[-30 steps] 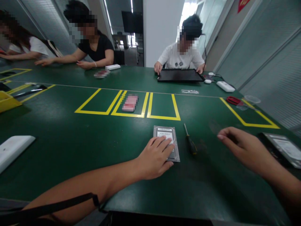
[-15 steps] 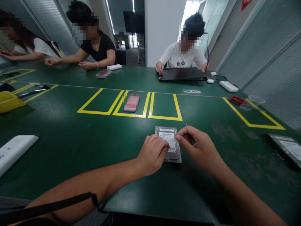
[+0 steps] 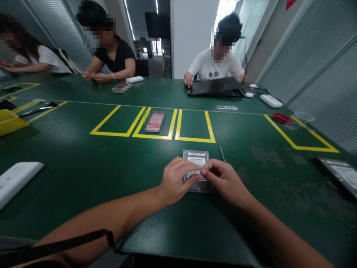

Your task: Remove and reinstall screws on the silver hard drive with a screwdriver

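Note:
A silver hard drive (image 3: 196, 158) with a white label lies flat on the green table (image 3: 83, 167) in front of me. My left hand (image 3: 175, 181) rests on its near left part with the fingers curled and pressed onto the label. My right hand (image 3: 226, 181) comes in from the right, thumb and forefinger pinched together over the middle of the drive, touching the left fingertips. What the pinch holds, if anything, is hidden. Just right of the drive, the metal shaft of a screwdriver (image 3: 221, 153) pokes out from behind my right hand.
Yellow tape boxes (image 3: 192, 140) lie beyond the drive, one holding a pink card (image 3: 154, 122). A second drive (image 3: 338, 174) sits at the right edge, a white device (image 3: 16, 181) at the left, a yellow bin (image 3: 9, 121) further back. Three people sit across the table; one handles a black tray (image 3: 213, 88).
My right hand has swung in from the far right, passed over the screwdriver and now pinches above the drive. My left hand's fingers have curled from flat to bent.

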`<state>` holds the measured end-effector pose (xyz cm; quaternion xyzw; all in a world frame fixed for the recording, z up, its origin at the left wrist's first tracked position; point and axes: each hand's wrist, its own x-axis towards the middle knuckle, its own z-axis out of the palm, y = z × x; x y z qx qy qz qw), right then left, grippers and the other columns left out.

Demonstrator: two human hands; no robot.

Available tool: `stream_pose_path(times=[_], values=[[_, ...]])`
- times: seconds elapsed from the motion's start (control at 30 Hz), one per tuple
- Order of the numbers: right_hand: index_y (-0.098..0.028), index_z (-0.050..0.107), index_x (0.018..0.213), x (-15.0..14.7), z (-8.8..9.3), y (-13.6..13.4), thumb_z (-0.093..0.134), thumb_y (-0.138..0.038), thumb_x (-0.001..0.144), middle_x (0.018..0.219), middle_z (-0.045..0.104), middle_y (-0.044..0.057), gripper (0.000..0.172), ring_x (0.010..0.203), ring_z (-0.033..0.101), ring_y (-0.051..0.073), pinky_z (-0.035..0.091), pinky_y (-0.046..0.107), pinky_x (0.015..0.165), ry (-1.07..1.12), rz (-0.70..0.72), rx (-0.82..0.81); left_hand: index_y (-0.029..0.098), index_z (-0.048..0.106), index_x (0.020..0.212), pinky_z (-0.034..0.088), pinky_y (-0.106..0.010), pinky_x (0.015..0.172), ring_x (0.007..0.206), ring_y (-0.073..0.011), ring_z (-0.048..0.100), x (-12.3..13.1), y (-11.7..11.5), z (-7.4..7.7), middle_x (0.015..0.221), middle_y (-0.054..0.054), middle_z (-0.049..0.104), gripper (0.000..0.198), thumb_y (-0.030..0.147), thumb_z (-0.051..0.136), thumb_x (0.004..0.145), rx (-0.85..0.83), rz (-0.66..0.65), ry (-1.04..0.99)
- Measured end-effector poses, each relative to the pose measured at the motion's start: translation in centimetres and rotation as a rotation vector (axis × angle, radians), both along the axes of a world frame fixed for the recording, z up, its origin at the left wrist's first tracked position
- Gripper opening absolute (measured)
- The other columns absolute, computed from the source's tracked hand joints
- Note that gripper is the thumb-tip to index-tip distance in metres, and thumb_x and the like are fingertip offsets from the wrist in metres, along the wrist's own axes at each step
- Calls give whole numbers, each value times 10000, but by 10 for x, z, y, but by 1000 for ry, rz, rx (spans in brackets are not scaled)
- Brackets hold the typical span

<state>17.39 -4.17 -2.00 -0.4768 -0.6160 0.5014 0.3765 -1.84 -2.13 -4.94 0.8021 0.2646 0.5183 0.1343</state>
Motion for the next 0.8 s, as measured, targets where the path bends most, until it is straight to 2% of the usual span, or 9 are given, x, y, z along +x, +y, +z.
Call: stream_pose_path(times=[0.13,0.37,0.53,0.7,0.8], values=[[-159,631,824,-2,-5,-1,712,-449,847,751,612,12,302,681,525,123,400,247,626,78,-1,-63,185,711,1003,526,-297,773,816,-150,702,-1,3,-1,901,-17,768,112,223,714,897,60,-41,24],[-151,636,813,-2,-13,-3,764,-428,808,726,614,-4,305,644,500,100,365,222,590,183,-22,-112,171,715,903,508,-288,730,739,-139,687,-3,4,-3,810,-4,754,88,244,750,868,80,-18,17],[-151,645,820,-2,-16,-4,771,-406,804,755,641,2,285,673,536,106,392,220,612,217,-45,-134,187,713,910,477,-280,714,750,-132,705,-4,4,-3,839,11,771,32,201,726,885,99,-30,70],[-156,663,870,-4,-18,-5,699,-442,871,849,685,35,288,745,600,140,451,258,685,193,-48,-103,194,708,944,443,-282,687,763,-133,719,-6,7,-4,879,13,778,78,158,715,875,208,-9,110],[-162,672,890,-4,-17,-6,619,-439,931,874,688,41,285,803,624,159,473,282,749,125,-46,-12,193,697,947,440,-285,692,769,-137,719,-7,9,-4,890,15,777,98,153,723,862,242,23,137]])
